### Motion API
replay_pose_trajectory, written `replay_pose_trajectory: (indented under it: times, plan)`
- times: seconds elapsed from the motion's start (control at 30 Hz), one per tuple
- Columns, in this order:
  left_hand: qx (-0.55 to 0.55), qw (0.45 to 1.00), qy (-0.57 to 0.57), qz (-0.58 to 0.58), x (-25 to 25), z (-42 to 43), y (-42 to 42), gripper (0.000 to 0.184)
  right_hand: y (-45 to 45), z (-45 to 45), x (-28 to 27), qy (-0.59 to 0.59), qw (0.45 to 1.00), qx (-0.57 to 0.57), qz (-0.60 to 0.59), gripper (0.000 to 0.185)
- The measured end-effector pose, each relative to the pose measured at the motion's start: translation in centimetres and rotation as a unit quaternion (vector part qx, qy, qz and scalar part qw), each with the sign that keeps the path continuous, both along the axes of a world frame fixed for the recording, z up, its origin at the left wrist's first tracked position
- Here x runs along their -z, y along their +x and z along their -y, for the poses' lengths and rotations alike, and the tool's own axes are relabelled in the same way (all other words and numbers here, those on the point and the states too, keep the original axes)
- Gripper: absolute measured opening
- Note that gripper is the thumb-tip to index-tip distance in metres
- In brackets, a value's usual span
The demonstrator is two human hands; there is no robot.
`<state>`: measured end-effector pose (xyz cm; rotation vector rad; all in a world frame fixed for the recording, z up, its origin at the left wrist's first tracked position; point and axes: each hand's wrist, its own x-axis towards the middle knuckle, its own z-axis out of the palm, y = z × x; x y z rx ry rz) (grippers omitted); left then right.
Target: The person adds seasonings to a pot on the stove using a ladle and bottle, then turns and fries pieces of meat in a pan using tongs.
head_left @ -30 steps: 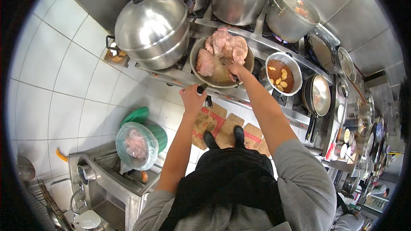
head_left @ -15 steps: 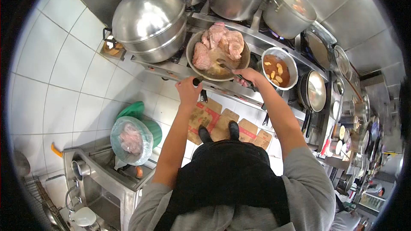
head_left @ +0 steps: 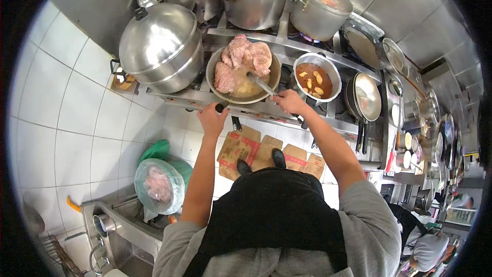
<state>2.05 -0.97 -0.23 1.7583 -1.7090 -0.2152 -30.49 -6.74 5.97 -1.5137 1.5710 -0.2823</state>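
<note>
Large pieces of pale pink meat lie in a round pan on the stove, with yellowish liquid around them. My left hand is closed on the pan's dark handle at the near side. Held in my right hand is a metal utensil, whose far end reaches into the liquid beside the meat. Right of the pan stands a pot of reddish-brown sauce with yellow slices in it.
A domed steamer stands left of the pan. Behind are large pots and a steel pot over a flame. Stacked pans sit right. A lined bin and sink are lower left; a person is lower right.
The utensil in my right hand has swung to a more slanted angle, and my hand sits further back from the meat. The view has shifted; my left hand stays at the pan handle.
</note>
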Motion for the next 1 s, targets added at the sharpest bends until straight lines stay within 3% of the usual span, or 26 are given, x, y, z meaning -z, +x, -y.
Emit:
replay_pose_trajectory:
  times: [0.1,0.2,0.33,0.57,0.67,0.8,0.93,1.0]
  plan:
    - [0.011,1.0,0.007,0.001,1.1,0.2,0.4,0.032,-2.3,-1.6,-4.7,-0.008,0.995,0.082,0.057,0.049]
    - [0.007,1.0,0.011,-0.002,0.3,-0.1,0.1,0.032,-7.4,-2.5,-7.3,-0.034,0.993,0.112,-0.028,0.05]
    - [0.001,0.999,0.034,-0.006,0.5,0.0,0.3,0.031,-13.7,-3.4,-6.2,-0.187,0.954,0.036,-0.232,0.056]
    - [0.014,0.999,0.04,-0.022,-0.4,-0.2,0.1,0.029,-16.5,-2.5,-1.5,-0.121,0.933,0.02,-0.337,0.055]
    - [-0.004,1.0,0.006,0.001,-0.3,-0.4,0.0,0.03,-16.8,-2.6,-2.3,-0.14,0.927,0.019,-0.347,0.058]
    - [0.0,1.0,-0.004,-0.016,-0.1,-0.4,0.0,0.031,-18.8,-2.5,-2.9,-0.131,0.953,0.134,-0.239,0.063]
    - [0.003,1.0,0.0,-0.019,0.6,0.0,-0.1,0.031,-16.4,-3.6,-7.6,0.0,0.977,0.211,-0.001,0.054]
    - [-0.003,1.0,0.011,-0.02,0.7,0.0,0.4,0.031,-14.2,-3.5,-8.2,0.047,0.979,0.183,0.077,0.046]
